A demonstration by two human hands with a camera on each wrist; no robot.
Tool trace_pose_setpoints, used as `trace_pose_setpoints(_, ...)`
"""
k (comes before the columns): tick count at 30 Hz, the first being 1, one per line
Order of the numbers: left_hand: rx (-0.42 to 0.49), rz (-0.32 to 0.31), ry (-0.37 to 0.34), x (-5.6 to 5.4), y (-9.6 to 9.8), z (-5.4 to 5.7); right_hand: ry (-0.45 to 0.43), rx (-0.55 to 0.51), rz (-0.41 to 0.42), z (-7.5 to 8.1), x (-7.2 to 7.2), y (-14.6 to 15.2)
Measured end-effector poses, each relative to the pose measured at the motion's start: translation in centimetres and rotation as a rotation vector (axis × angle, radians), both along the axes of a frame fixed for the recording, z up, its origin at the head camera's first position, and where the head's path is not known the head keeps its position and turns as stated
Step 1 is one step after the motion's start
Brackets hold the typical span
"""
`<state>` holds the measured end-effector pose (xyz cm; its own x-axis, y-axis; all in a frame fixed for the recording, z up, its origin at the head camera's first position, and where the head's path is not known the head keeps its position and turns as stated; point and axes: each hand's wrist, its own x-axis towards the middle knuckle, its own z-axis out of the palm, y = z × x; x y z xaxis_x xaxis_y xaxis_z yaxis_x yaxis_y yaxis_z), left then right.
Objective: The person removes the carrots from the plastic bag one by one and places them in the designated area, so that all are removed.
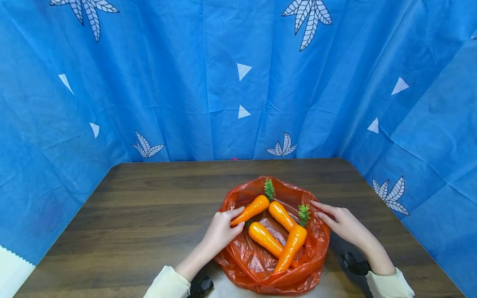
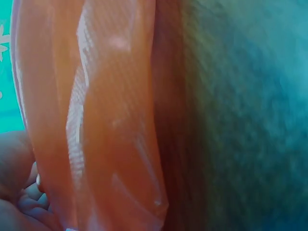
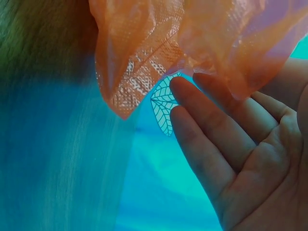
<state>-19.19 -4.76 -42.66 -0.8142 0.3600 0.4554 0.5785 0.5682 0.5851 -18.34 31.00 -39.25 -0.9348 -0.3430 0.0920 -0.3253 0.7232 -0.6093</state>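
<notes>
A red plastic bag (image 1: 238, 265) stands wide-mouthed with several orange toy carrots inside. My left hand (image 1: 220, 229) reaches over its left rim, thumb and forefinger pinching the narrow end of the upper-left carrot (image 1: 257, 205). Other carrots (image 1: 279, 215) lie lower in the bag; one (image 1: 292, 246) crosses over its neighbours. Along the right rim, my right hand (image 1: 344, 225) touches the plastic with fairly straight fingers. In the right wrist view, several fingers (image 3: 211, 130) extend beneath the bag (image 3: 139, 62); the thumb is hidden. Bag plastic (image 2: 106, 120) covers much of the left wrist view, beside partly curled fingers.
The bag sits near the front of a dark wooden table (image 1: 149, 207), above a pale strip at the front edge. Blue patterned curtains (image 1: 179, 82) enclose the back and both sides. Green leafy tops (image 1: 303, 214) stick up among the carrots. Each wrist wears a black device (image 1: 355, 265).
</notes>
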Motion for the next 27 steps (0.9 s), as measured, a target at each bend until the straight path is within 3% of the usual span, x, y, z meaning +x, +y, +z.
trace_pose_setpoints(13, 0.380, 0.003, -0.207, -0.8, -1.6, 1.3, -0.023, -0.032, 0.004, -0.3, 0.0, 0.1)
trace_pose_setpoints(21, 0.496, 0.033, -0.323, -0.8, -2.9, 2.6, -0.031, -0.027, -0.003, -0.3, 0.0, 0.2)
trace_pose_setpoints(27, 0.594, 0.065, -0.394, -1.3, -5.1, 3.4, -0.031, -0.031, 0.008, -0.4, 0.0, 0.3)
